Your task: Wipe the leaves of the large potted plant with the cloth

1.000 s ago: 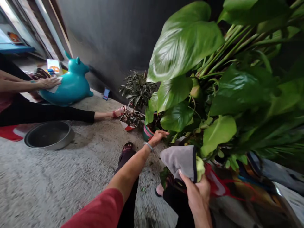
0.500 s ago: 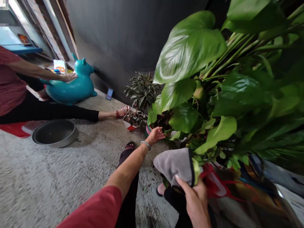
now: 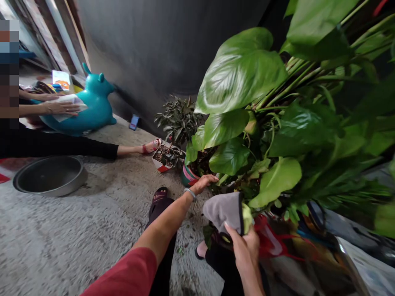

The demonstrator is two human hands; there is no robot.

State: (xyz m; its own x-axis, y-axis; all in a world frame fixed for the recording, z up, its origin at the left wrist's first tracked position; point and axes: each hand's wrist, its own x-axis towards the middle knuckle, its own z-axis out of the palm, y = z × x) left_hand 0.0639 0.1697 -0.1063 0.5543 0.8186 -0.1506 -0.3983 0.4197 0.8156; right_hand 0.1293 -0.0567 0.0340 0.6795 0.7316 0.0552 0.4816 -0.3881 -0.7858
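Note:
My right hand (image 3: 247,248) is closed on a cloth (image 3: 222,210), grey on one face, yellow-green on the other, with a dark edge. It drapes below the lower leaves of a large potted plant (image 3: 242,80). My left hand (image 3: 203,184), with a bracelet at the wrist, stretches toward the plant's base. Its fingers are extended, the tips beside a small light-green leaf (image 3: 224,179); whether they touch it I cannot tell. Close by stands a green-and-pink pot (image 3: 188,176). A broad yellowish-green leaf (image 3: 279,183) hangs right of the cloth.
A smaller dark-leaved plant (image 3: 179,117) grows in a white-and-red pot (image 3: 162,160) by the wall. At left, another person's hands (image 3: 63,107) press a white cloth on a teal animal toy (image 3: 97,100). A grey basin (image 3: 51,176) sits on the concrete floor. A red bag (image 3: 267,238) lies at right.
My left hand has moved lower and closer to the small leaf, its fingers less spread. The other person's hands now have a white cloth on the toy. The view has shifted slightly right.

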